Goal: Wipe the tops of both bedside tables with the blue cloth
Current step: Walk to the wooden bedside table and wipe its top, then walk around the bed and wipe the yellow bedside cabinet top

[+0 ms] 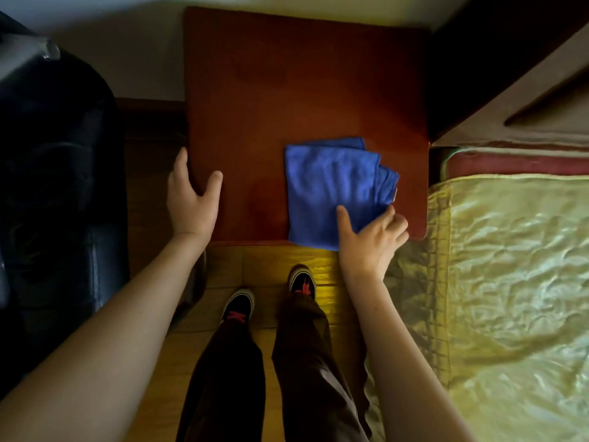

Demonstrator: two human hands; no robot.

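Observation:
A reddish-brown bedside table (287, 90) fills the upper middle of the view. On its front right part lies the blue cloth (328, 186), folded in several layers. My right hand (369, 237) rests on the cloth's near right corner, thumb on top and fingers spread over its right edge. At the table's front left edge is my left hand (192, 199), fingers apart, thumb on the tabletop, holding nothing.
A bed with a shiny yellow-green cover (510, 282) runs along the right, its dark headboard (510, 74) above. A dark padded chair (54, 186) stands at the left. My legs and black shoes (237, 306) stand on the wooden floor below the table.

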